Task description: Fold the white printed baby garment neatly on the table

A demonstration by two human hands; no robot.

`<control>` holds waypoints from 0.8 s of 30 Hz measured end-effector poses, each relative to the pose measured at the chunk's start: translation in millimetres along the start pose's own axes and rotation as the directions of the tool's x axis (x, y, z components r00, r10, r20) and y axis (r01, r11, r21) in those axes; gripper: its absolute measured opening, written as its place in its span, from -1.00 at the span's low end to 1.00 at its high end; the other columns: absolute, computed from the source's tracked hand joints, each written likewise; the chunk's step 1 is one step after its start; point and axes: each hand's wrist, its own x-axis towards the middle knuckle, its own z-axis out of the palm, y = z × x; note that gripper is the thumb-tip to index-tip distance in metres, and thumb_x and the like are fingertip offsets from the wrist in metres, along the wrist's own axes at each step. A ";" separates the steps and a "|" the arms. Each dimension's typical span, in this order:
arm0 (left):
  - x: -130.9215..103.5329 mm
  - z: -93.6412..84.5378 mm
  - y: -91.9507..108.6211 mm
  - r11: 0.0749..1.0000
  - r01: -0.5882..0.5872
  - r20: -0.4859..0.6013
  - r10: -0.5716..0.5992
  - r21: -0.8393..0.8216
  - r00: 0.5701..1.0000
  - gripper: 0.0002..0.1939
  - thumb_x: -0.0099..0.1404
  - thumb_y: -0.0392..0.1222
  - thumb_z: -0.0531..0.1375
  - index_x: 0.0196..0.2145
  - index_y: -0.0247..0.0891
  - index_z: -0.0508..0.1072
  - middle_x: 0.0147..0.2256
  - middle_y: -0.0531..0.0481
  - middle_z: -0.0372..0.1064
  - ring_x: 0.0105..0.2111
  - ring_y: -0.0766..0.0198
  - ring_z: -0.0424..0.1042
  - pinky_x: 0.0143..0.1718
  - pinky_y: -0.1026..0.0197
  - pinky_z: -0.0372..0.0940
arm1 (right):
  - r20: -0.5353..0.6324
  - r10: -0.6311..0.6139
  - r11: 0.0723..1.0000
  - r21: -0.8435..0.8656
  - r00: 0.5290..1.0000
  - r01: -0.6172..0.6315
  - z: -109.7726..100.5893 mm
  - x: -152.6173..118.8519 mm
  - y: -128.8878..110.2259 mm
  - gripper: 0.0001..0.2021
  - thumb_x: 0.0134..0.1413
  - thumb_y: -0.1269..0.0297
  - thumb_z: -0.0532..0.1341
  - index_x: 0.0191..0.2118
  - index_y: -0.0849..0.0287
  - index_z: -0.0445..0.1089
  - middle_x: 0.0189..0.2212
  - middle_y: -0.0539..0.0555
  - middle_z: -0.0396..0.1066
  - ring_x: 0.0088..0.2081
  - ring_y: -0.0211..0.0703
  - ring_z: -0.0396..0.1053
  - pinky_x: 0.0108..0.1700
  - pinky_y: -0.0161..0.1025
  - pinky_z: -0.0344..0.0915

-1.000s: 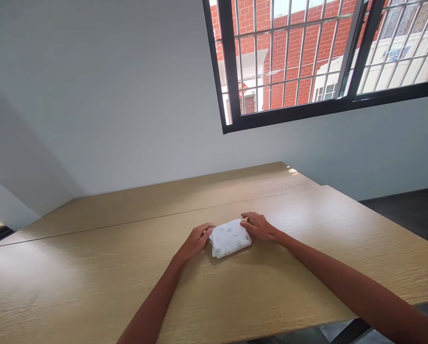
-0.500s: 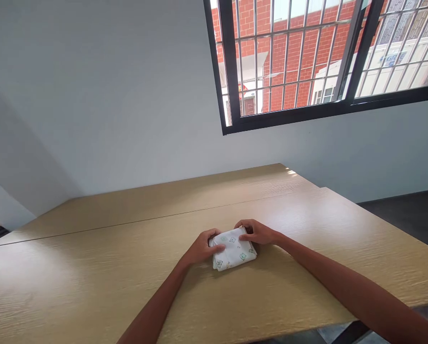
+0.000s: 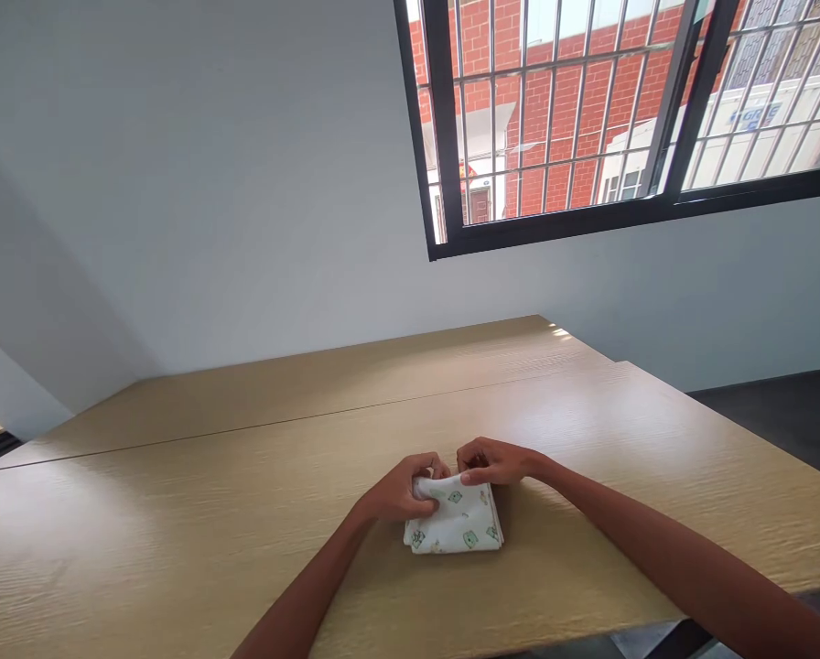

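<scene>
A folded white cloth [image 3: 459,525] with small green printed figures lies in a neat, layered rectangle on the wooden table. My left hand [image 3: 410,487] grips its far left part, thumb on top and fingers curled behind the far edge. At the far right corner my right hand [image 3: 495,460] pinches the cloth, its thumb on the upper face and its fingers bent behind. The cloth's far edge is partly hidden by both hands.
The light wooden table [image 3: 210,531] has a seam running across it. Its front edge passes under my right forearm. Behind it stand a pale wall [image 3: 279,201] and a black-framed, barred window [image 3: 561,119].
The cloth has shifted slightly toward me and turned straighter. Both hands have come nearer each other at its far edge, with the fingers curling in.
</scene>
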 end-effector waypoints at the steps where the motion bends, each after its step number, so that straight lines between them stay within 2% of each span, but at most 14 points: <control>1: -0.3 0.7 1.0 1.000 0.000 0.019 0.000 0.000 1.000 -0.77 -0.03 -0.30 0.20 -0.34 -0.25 0.30 -0.34 0.07 0.24 -0.34 0.30 0.23 -0.39 0.33 0.16 | 0.001 -0.011 1.000 0.017 1.000 0.011 0.1 0.2 -2.3 -0.59 0.17 -0.06 0.14 -0.45 0.23 0.30 -0.53 -0.08 0.15 -0.48 -0.31 0.10 -0.45 -0.36 0.05; 3: -1.4 0.1 3.6 0.999 0.021 0.047 -0.023 0.031 0.999 -0.74 0.02 -0.19 0.26 -0.33 -0.24 0.28 -0.39 0.10 0.19 -0.40 0.33 0.18 -0.42 0.33 0.12 | -0.004 -0.026 0.999 0.025 1.000 0.026 -1.2 0.1 -7.5 -0.55 0.22 -0.08 0.07 -0.48 0.22 0.26 -0.50 -0.06 0.16 -0.46 -0.30 0.11 -0.42 -0.34 0.07; 5: -3.3 -3.8 8.1 0.995 0.032 0.041 -0.036 0.098 0.999 -0.66 0.05 -0.04 0.30 -0.29 -0.23 0.30 -0.36 0.09 0.20 -0.38 0.30 0.19 -0.38 0.30 0.15 | -0.018 -0.041 0.999 0.024 0.999 0.041 -5.0 -0.9 -13.9 -0.56 0.21 -0.08 0.08 -0.46 0.22 0.26 -0.44 -0.03 0.21 -0.42 -0.28 0.14 -0.39 -0.33 0.09; 8: -8.8 -13.5 19.8 0.983 -0.040 -0.008 0.042 0.178 0.999 -0.54 0.09 0.18 0.24 -0.23 -0.23 0.32 -0.24 0.00 0.24 -0.25 0.19 0.23 -0.20 0.19 0.21 | -0.035 -0.080 0.996 0.038 0.996 0.081 -14.2 -4.2 -27.6 -0.56 0.17 -0.08 0.13 -0.48 0.23 0.25 -0.44 -0.02 0.21 -0.43 -0.29 0.12 -0.40 -0.33 0.06; 10: -14.8 -19.4 30.8 0.978 -0.092 -0.039 0.101 0.188 0.994 -0.53 0.16 0.24 0.16 -0.21 -0.23 0.32 -0.24 -0.02 0.24 -0.23 0.16 0.24 -0.15 0.15 0.21 | -0.009 -0.108 0.992 0.071 0.994 0.108 -20.7 -7.7 -40.3 -0.54 0.17 -0.10 0.12 -0.50 0.23 0.22 -0.48 -0.04 0.17 -0.47 -0.32 0.07 -0.45 -0.34 0.01; 13: -24.3 -23.4 48.8 0.953 -0.084 -0.089 0.115 0.292 0.989 -0.66 0.22 0.10 0.16 -0.25 -0.23 0.30 -0.28 -0.01 0.24 -0.27 0.20 0.25 -0.20 0.18 0.22 | 0.060 -0.155 0.987 0.040 0.986 0.153 -29.4 -13.5 -62.8 -0.60 0.15 -0.05 0.17 -0.46 0.23 0.24 -0.52 -0.07 0.14 -0.50 -0.34 0.07 -0.47 -0.36 0.01; 15: -26.4 -26.1 59.2 0.906 -0.065 -0.110 0.122 0.418 0.986 -0.77 0.22 -0.04 0.19 -0.26 -0.22 0.32 -0.29 -0.01 0.27 -0.29 0.22 0.26 -0.23 0.20 0.22 | 0.066 -0.175 0.981 -0.075 0.982 0.180 -36.5 -15.8 -77.9 -0.67 0.11 0.04 0.24 -0.45 0.22 0.25 -0.54 -0.08 0.15 -0.50 -0.34 0.10 -0.46 -0.36 0.04; 17: -21.1 -34.8 67.9 0.869 -0.077 -0.099 0.143 0.489 0.985 -0.81 0.25 -0.08 0.17 -0.26 -0.23 0.36 -0.29 -0.02 0.32 -0.31 0.23 0.27 -0.25 0.22 0.22 | 0.012 -0.177 0.953 -0.246 0.984 0.174 -48.6 -14.4 -91.8 -0.71 0.08 0.13 0.26 -0.47 0.21 0.24 -0.55 -0.10 0.16 -0.51 -0.34 0.10 -0.45 -0.37 0.05; 19: -6.6 -53.2 76.8 0.853 -0.089 -0.103 0.165 0.515 0.981 -0.78 0.27 -0.04 0.15 -0.25 -0.25 0.38 -0.32 -0.01 0.35 -0.34 0.26 0.29 -0.30 0.25 0.23 | -0.094 -0.185 0.885 -0.448 0.978 0.125 -68.6 -8.1 -104.3 -0.76 0.06 0.20 0.25 -0.49 0.20 0.24 -0.56 -0.10 0.17 -0.50 -0.33 0.10 -0.43 -0.36 0.06; 21: 15.4 -80.4 88.6 0.829 -0.062 -0.194 0.202 0.556 0.960 -0.75 0.28 0.00 0.14 -0.28 -0.27 0.40 -0.37 0.03 0.35 -0.40 0.29 0.28 -0.38 0.29 0.21 | -0.235 -0.233 0.778 -0.627 0.944 0.036 -96.3 2.1 -116.4 -0.79 0.04 0.24 0.23 -0.51 0.20 0.25 -0.57 -0.10 0.16 -0.49 -0.32 0.10 -0.42 -0.35 0.05; 22: 27.6 -95.8 96.5 0.808 -0.035 -0.276 0.241 0.588 0.930 -0.73 0.27 0.01 0.15 -0.31 -0.27 0.41 -0.40 0.05 0.34 -0.43 0.31 0.27 -0.42 0.31 0.19 | -0.309 -0.271 0.727 -0.687 0.912 -0.016 -111.9 8.0 -122.8 -0.80 0.03 0.24 0.22 -0.51 0.19 0.26 -0.58 -0.10 0.17 -0.50 -0.31 0.11 -0.43 -0.34 0.05; 24: 50.0 -125.6 117.6 0.751 0.010 -0.420 0.358 0.660 0.834 -0.73 0.21 0.00 0.20 -0.33 -0.29 0.41 -0.47 0.10 0.29 -0.50 0.35 0.22 -0.49 0.33 0.15 | -0.440 -0.382 0.632 -0.766 0.812 -0.117 -142.6 18.8 -137.5 -0.81 0.00 0.24 0.23 -0.51 0.19 0.28 -0.59 -0.09 0.16 -0.51 -0.30 0.11 -0.43 -0.32 0.06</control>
